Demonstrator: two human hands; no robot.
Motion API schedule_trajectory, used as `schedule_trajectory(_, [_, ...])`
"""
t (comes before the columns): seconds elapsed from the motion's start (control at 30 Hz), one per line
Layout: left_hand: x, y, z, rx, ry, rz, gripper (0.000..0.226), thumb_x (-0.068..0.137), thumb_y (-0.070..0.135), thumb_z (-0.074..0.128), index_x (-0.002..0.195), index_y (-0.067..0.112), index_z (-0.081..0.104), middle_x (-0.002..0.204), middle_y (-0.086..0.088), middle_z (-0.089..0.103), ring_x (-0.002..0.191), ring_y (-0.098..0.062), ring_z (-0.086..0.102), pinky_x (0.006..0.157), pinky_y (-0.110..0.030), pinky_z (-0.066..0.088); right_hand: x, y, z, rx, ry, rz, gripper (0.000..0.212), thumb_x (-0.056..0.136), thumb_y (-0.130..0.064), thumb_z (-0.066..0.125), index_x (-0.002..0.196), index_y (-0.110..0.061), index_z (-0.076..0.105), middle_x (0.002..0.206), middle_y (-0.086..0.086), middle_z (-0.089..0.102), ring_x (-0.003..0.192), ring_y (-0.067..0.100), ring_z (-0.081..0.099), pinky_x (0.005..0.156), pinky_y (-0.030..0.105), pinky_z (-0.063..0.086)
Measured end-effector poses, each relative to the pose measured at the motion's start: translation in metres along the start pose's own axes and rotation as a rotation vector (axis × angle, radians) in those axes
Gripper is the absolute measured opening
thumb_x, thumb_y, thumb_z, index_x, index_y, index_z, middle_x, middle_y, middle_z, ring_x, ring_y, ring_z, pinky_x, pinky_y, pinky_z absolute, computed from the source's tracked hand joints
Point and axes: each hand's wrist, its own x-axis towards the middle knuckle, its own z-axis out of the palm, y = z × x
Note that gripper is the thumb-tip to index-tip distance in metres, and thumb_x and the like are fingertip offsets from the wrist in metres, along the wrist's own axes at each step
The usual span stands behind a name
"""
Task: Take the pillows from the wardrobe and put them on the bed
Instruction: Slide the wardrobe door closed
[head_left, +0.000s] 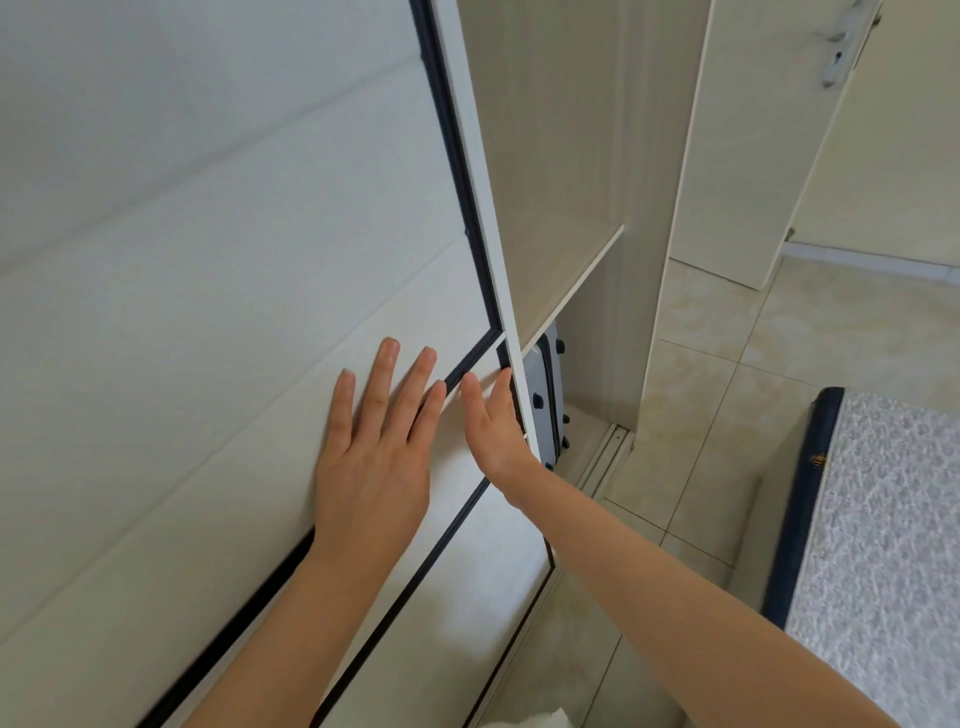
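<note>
At the lower right, nearest the camera, the bed (883, 545) shows a speckled grey top with a dark blue edge; no pillow lies on the part in view. A scrap of something white (540, 719) shows at the bottom edge; what it is cannot be told.

Next, both hands are on the wardrobe's sliding door (208, 312). The left hand (374, 457) lies flat on the panel, fingers straight and spread. The right hand (493, 426) has its fingers hooked round the door's right edge and its thumb on the front face, so its grip pinches that edge.

Beyond the door edge, the wardrobe (571, 156) stands part open. The compartment above the shelf (576, 280) shows only bare walls. Below the shelf, a grey case with black studs (545, 400) stands upright.

No pillows are visible; they are judged to lie in the covered part. Progress: early. The door is not fully open; taking and placing are still to do.
</note>
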Motion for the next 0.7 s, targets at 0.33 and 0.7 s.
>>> schedule_trajectory(0.33, [0.083,0.039,0.012,-0.013,-0.01,0.033,0.065,0.093,0.014,0.008,0.155,0.016,0.025,0.166,-0.008,0.004,0.151,-0.036,-0.01,0.118,-0.056,-0.014,0.061,-0.007,-0.066,0.03,0.065,-0.053,0.076,0.094,-0.062,0.03,0.152,-0.029,-0.007,0.162,-0.008,0.0,0.147,0.012,0.004,0.12,0.042,0.012])
schedule_trajectory(0.7, [0.19,0.085,0.013,-0.123,-0.026,0.072,0.062,0.093,0.014,0.013,0.154,0.014,0.022,0.166,-0.007,0.01,0.15,-0.034,-0.014,0.114,-0.054,-0.025,0.145,-0.018,-0.111,-0.016,0.194,-0.171,0.066,0.098,-0.053,0.015,0.151,-0.025,-0.012,0.16,-0.012,-0.015,0.144,0.008,-0.019,0.118,0.031,-0.006])
